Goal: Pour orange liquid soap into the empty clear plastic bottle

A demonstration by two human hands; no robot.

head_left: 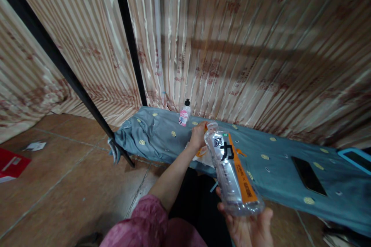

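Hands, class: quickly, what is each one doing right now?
Left hand: closed on an orange wrapper on the blue sheet.
Right hand: holding a clear bottle.

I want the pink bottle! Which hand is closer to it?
Left. The left hand reaches out on the bed, just right of and below the pink bottle. The right hand is far back, holding a clear bottle.

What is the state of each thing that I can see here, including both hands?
Clear bottle: uncapped, tilted, held from below.
Right hand: shut on the clear bottle.
Left hand: stretched out to the bed, resting on orange-white packaging; grip unclear.
Small pink bottle: upright, black cap on.
Phone: flat on the blue sheet, screen dark.
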